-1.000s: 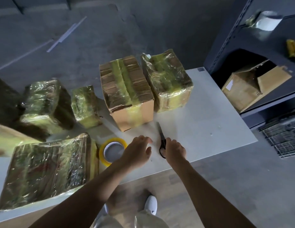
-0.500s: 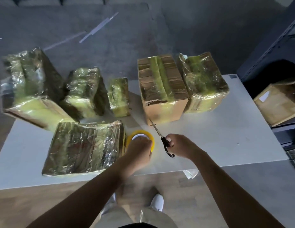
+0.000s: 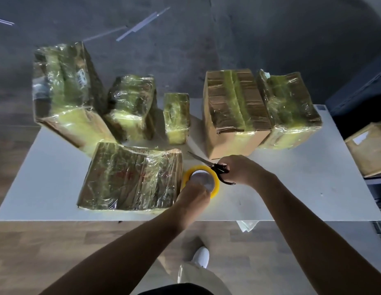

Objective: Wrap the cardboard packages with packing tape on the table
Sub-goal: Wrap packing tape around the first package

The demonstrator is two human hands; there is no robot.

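Observation:
Several cardboard packages stand on the white table [image 3: 291, 188]. A partly taped brown box [image 3: 234, 116] shows bare cardboard on its front. Beside it on the right is a fully wrapped box [image 3: 289, 109]. A flat wrapped package [image 3: 132, 177] lies at the front left. A yellow tape roll [image 3: 206, 177] lies next to it, and my left hand [image 3: 194, 199] grips its near side. My right hand [image 3: 242, 171] grips the black handles of the scissors [image 3: 208, 163], whose blades point left and away.
Three more wrapped packages [image 3: 66, 92] [image 3: 132, 107] [image 3: 176, 118] stand at the table's back left. A cardboard box [image 3: 368, 147] sits on a dark shelf at the right. A scrap of plastic [image 3: 247, 225] hangs below the table's front edge.
My left hand moved onto the tape roll and took hold of it. My right hand lifted the scissors off the table. The view swung left, showing more wrapped packages.

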